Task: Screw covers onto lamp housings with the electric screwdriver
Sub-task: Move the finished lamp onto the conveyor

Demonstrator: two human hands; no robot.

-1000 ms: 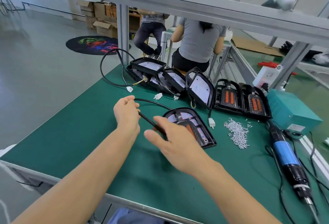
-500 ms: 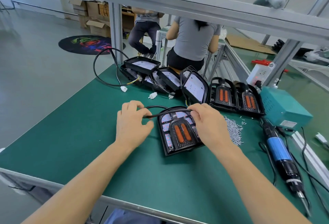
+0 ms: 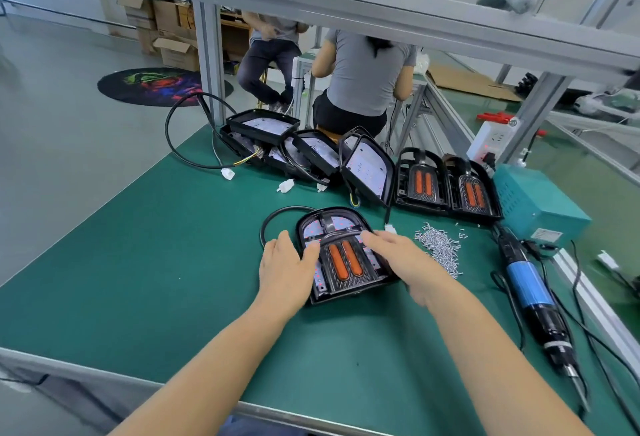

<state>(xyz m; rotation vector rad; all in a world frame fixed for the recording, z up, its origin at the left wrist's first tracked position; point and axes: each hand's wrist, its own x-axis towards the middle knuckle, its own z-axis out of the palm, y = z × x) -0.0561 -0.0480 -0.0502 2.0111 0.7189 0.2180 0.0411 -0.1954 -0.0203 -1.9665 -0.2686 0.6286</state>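
Both hands have let go of the black cable and dropped flat onto the lamp housing [image 3: 341,255]. Forearms reach forward — left hand [image 3: 285,271] presses its left edge, right hand [image 3: 403,259] its right side, fingers straight. It lies between them on the green tabletop [image 3: 156,279], electric screwdriver [image 3: 533,300] well right.

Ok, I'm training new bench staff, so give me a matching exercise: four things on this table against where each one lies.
Things:
1. electric screwdriver
2. loose screws
3. lamp housing
4. teal box

Places:
A. under both hands
B. pile right of the right hand
C. far right, behind the screwdriver
D. lying along the right edge

Pairs: 1-D, 2-B, 3-A, 4-C. The left hand rests on the housing too.
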